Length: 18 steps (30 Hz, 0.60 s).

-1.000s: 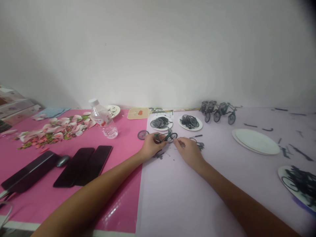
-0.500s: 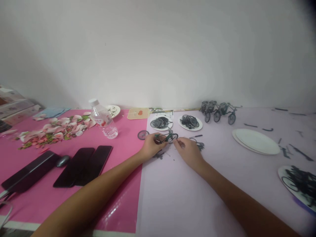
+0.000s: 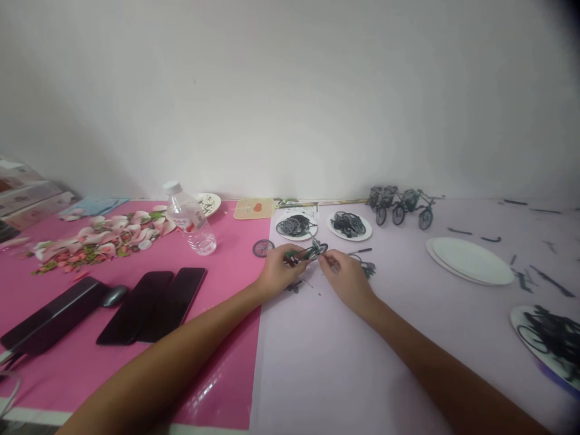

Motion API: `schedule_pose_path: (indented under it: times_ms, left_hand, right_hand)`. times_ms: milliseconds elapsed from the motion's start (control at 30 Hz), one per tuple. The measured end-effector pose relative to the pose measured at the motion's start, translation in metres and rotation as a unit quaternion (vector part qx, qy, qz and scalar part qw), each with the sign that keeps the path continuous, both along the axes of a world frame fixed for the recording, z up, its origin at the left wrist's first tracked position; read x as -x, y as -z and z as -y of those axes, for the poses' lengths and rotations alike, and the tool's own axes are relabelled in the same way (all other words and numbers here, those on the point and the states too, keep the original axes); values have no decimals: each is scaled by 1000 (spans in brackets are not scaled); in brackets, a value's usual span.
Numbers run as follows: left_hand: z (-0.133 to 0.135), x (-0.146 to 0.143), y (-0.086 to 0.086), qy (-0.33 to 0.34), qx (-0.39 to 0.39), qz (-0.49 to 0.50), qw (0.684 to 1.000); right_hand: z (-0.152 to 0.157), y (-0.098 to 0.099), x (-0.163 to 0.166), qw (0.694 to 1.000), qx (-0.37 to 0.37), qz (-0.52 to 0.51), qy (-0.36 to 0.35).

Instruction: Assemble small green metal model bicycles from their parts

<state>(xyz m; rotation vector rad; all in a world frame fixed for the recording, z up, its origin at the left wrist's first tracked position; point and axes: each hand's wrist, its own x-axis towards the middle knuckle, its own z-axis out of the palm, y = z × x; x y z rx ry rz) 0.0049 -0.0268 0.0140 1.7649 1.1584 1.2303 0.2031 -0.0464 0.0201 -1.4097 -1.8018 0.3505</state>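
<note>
Between my two hands is a small dark green toy bicycle (image 3: 313, 249) with a wheel at its right end. My left hand (image 3: 280, 270) is closed around the frame from the left. Fingers of my right hand (image 3: 343, 272) are pinched at the wheel's lower right edge; whether a tiny part is between them I cannot see. A loose toy wheel (image 3: 263, 248) lies just left of my left hand. Small dark parts (image 3: 293, 286) rest below the bicycle, and a screwdriver (image 3: 361, 250) lies behind my right hand.
Two plates of black parts, one with wheels (image 3: 296, 237), stand at the back. Finished-looking toy bicycles (image 3: 401, 205) are behind right. White plates (image 3: 471, 260) and a plate of frames (image 3: 521, 314) lie right. A bottle (image 3: 190, 219), phones (image 3: 149, 308) and artificial petals (image 3: 109, 232) are left.
The toy bicycle has tilted slightly in my left hand, its wheel shifting a little upward. My right fingers stay close against the wheel. The surrounding things have not moved.
</note>
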Motion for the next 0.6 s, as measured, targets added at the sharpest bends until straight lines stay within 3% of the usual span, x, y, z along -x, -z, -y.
schedule_pose_path:
  times_ms: [267, 367, 500, 600]
  left_hand:
    - [11, 2, -4, 71, -226, -80, 968]
    - [12, 1, -6, 73, -267, -118, 954]
    - [12, 0, -4, 88, -297, -189, 932]
    - [11, 0, -2, 106, -319, -216, 917]
  right_hand:
    - [4, -9, -1, 983, 72, -151, -69]
    - [2, -6, -1, 965, 79, -228, -98]
    - [2, -3, 4, 909, 133, -379, -112]
    - [5, -3, 9, 864, 191, -458, -82]
